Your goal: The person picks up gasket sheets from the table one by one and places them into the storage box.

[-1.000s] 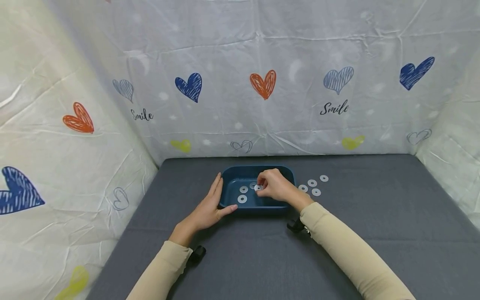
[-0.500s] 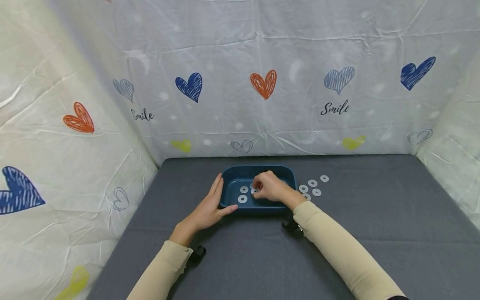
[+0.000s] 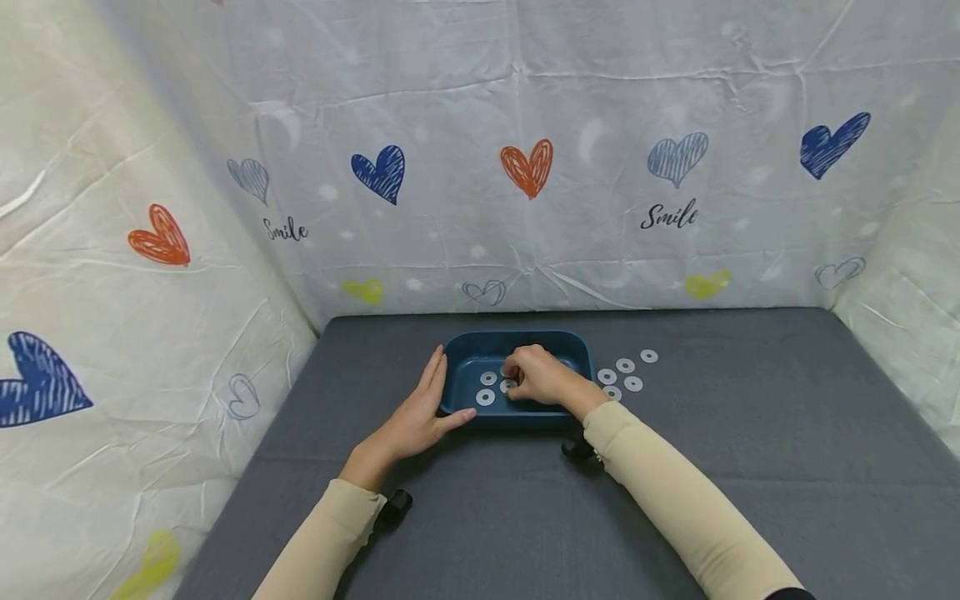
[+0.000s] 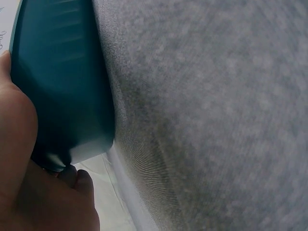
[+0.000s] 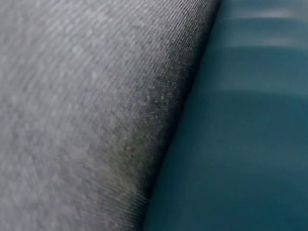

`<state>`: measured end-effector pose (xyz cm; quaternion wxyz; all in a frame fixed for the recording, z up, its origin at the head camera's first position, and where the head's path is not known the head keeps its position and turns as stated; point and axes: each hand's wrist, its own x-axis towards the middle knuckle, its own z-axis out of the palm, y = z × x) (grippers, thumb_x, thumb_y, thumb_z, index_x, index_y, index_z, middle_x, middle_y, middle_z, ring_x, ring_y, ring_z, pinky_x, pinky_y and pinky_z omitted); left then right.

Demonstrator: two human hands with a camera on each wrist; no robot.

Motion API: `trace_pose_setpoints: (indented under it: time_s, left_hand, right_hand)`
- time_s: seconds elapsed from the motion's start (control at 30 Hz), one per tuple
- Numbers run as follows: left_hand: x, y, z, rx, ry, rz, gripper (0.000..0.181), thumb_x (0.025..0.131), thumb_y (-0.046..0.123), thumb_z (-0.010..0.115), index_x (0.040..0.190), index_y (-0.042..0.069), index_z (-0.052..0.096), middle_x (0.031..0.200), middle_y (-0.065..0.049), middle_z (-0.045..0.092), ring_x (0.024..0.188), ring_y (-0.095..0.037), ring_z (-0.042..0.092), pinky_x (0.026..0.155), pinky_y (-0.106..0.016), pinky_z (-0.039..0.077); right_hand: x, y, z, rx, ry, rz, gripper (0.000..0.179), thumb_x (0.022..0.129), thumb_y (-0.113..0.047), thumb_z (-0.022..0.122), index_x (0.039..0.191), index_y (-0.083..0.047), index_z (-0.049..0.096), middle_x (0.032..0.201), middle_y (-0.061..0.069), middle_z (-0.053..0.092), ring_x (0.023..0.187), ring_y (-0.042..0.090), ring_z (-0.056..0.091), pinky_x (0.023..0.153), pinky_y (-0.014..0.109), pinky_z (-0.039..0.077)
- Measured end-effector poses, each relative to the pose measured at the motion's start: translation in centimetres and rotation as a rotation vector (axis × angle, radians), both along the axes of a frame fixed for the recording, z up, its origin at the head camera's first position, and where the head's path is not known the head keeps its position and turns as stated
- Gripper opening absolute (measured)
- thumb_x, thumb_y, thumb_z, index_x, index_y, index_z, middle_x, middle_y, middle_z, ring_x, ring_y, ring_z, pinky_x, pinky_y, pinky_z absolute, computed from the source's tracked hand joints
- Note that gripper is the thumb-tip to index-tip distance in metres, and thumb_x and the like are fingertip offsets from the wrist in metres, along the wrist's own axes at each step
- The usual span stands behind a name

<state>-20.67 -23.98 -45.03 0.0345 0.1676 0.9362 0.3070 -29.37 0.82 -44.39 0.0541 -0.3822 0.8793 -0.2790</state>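
A dark blue rectangular tray [image 3: 551, 415] stands on the grey cloth near its far side. My left hand [image 3: 412, 423] rests with straight fingers along the tray's left end, its thumb over the front rim. In the left wrist view, that hand touches the outer wall of the tray [image 4: 62, 91]. Inside the tray, my right hand [image 3: 543, 375] pinches a pale flat washer [image 3: 507, 387] low over the floor. Another washer [image 3: 488, 378] and a nearer washer [image 3: 485, 397] lie to its left; one more is mostly hidden behind the fingers. The right wrist view shows tray wall [image 5: 240, 144] and cloth, not the hand.
Several loose washers [image 3: 626, 366] lie on the grey cloth [image 3: 750, 417] just right of the tray, partly beside the right wrist. A white curtain [image 3: 585, 100] printed with hearts encloses the table at the back and sides.
My right hand has moved slightly left and down into the tray with the pinched washer, then nearly stopped. The left hand and the tray have stayed put.
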Motion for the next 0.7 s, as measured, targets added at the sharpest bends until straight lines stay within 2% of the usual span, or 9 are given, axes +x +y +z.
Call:
trace_pose_setpoints:
  time_s: [0.23, 0.43, 0.7]
  left_hand:
    - [-0.2, 0.0, -0.1, -0.013, -0.003, 0.004, 0.109, 0.098, 0.048, 0.067, 0.163, 0.004, -0.008, 0.171, -0.013, -0.015, 0.156, -0.037, 0.007, 0.12, -0.058, 0.021]
    - [-0.2, -0.1, -0.1, -0.016, -0.001, 0.002, 0.109, 0.098, 0.05, 0.067, 0.163, 0.004, -0.006, 0.171, -0.012, -0.014, 0.156, -0.037, 0.009, 0.12, -0.058, 0.021]
    - [-0.3, -0.1, -0.1, -0.037, 0.002, -0.003, 0.111, 0.096, 0.058, 0.064, 0.163, 0.003, -0.005, 0.171, -0.011, -0.013, 0.156, -0.036, 0.01, 0.12, -0.057, 0.022]
  right_hand:
    - [0.9, 1.3, 1.2, 0.054, 0.034, -0.038, 0.033, 0.09, -0.02, 0.079, 0.118, -0.004, 0.075, 0.112, 0.007, 0.069, 0.089, 0.017, 0.064, 0.079, 0.035, 0.055]
    - [2.0, 3.3, 2.7, 0.024, 0.042, -0.053, 0.03, 0.092, -0.02, 0.077, 0.118, -0.004, 0.074, 0.11, 0.007, 0.067, 0.086, 0.016, 0.062, 0.073, 0.034, 0.053]
    - [3.3, 6.2, 3.7, 0.011, 0.076, -0.062, 0.027, 0.093, -0.022, 0.077, 0.115, -0.007, 0.074, 0.112, 0.01, 0.068, 0.09, 0.023, 0.065, 0.072, 0.033, 0.052]
